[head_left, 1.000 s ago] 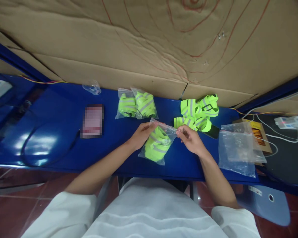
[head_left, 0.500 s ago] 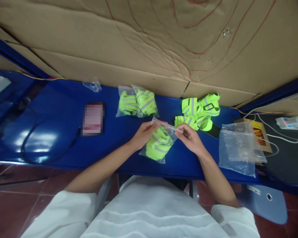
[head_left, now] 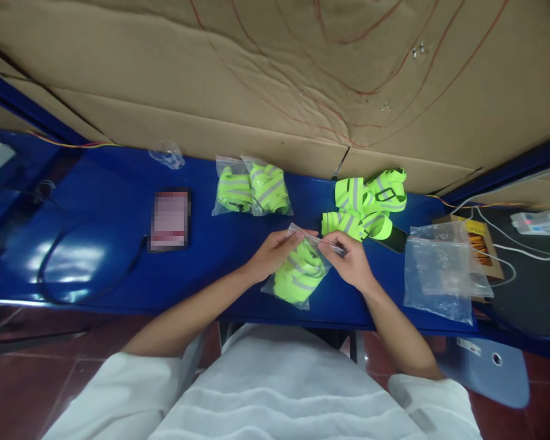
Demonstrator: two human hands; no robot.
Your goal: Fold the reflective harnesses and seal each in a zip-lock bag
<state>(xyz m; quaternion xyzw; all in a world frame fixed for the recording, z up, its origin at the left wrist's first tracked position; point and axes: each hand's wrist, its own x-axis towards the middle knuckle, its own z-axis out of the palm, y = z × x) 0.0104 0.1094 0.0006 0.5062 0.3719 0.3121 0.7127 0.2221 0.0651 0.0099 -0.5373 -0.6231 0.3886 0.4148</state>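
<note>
Both hands hold the top edge of a clear zip bag (head_left: 297, 275) with a folded neon-yellow reflective strap inside. My left hand (head_left: 275, 252) pinches the left part of the bag's mouth, thumb on top. At the right part of that edge, my right hand (head_left: 346, 256) pinches the seal strip between thumb and fingers. Beyond the hands lie two filled zip bags (head_left: 233, 189), side by side. Loose reflective straps (head_left: 357, 211) with a black buckle are heaped to the right, over a dark phone-like object (head_left: 395, 240).
Flat clear bags (head_left: 435, 275) lie at the table's right, beside an orange-and-yellow box (head_left: 481, 247) and a white power strip (head_left: 538, 223). At left are a device with a blurred screen (head_left: 169, 220) and crumpled clear plastic (head_left: 167, 154). A cardboard panel (head_left: 165, 73) stands behind the blue table.
My right hand has slid left along the bag's edge, closer to my left hand. The held bag has shifted slightly down and right.
</note>
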